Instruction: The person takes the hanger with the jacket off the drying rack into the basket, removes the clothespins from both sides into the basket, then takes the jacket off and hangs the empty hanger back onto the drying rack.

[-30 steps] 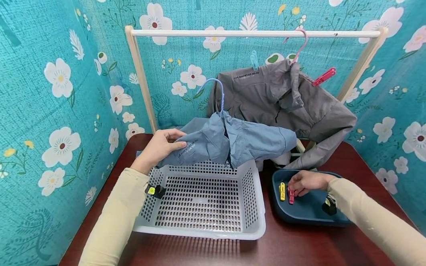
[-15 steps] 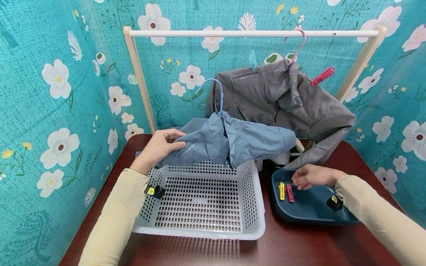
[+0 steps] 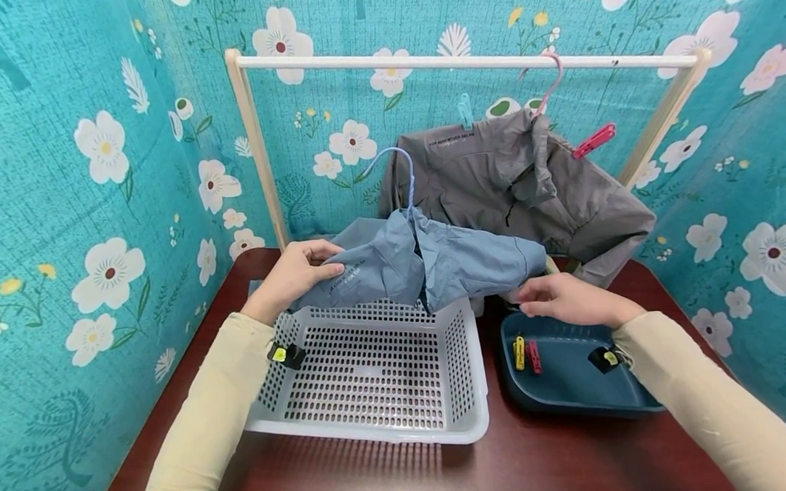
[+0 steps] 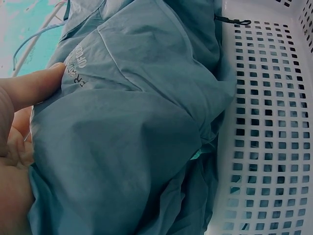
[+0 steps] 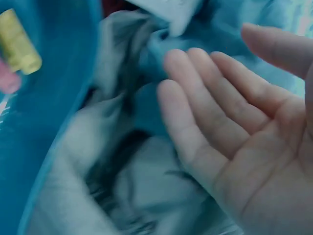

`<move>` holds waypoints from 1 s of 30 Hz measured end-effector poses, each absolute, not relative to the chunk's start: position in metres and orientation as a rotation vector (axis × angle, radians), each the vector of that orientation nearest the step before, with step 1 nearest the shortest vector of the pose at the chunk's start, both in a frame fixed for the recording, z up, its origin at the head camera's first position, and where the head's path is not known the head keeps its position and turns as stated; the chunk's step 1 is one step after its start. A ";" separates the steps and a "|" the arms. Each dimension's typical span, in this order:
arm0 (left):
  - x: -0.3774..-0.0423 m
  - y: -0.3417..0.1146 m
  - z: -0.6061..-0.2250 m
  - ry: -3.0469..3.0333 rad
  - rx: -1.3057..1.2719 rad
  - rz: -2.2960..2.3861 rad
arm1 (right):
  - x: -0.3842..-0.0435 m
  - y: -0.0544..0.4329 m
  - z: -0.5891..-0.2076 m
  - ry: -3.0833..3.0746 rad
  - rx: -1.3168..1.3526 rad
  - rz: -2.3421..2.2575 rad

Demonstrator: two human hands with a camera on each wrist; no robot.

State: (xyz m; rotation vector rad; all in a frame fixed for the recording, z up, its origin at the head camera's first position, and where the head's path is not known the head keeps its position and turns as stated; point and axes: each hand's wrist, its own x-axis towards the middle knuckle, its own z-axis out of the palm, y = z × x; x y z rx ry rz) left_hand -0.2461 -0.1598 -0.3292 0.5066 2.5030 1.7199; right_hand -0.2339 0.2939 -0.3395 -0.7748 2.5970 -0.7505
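Note:
A blue jacket (image 3: 460, 260) on a blue hanger (image 3: 411, 189) lies over the back of a white perforated basket (image 3: 472, 419). At its left shoulder, my left hand (image 3: 296, 273) pinches the fabric, thumb on top beside the printed lettering; the left wrist view shows the thumb (image 4: 41, 85) there. My right hand (image 3: 572, 299) is just beside the jacket's right sleeve end, above the back of a dark blue tray (image 3: 595, 402). Its fingers (image 5: 205, 103) are loosely bent with nothing in them. A yellow clothespin (image 3: 519, 353) and a red clothespin (image 3: 534, 357) lie in the tray.
Behind, a grey jacket (image 3: 456, 168) hangs from a pink hanger (image 3: 558, 81) on a white rail (image 3: 383, 62). A light blue clothespin (image 3: 465, 110) and another red clothespin (image 3: 594, 141) are clipped to it. Everything stands on a dark red table (image 3: 352, 477).
My right hand has let go of the red clothespin in the tray, lifted, and moved up and left to the blue jacket's sleeve. My left hand has stayed on the shoulder.

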 end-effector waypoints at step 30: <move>-0.239 -0.160 -0.326 2.520 0.567 1.750 | -0.249 0.198 -0.318 3.424 -1.198 -0.744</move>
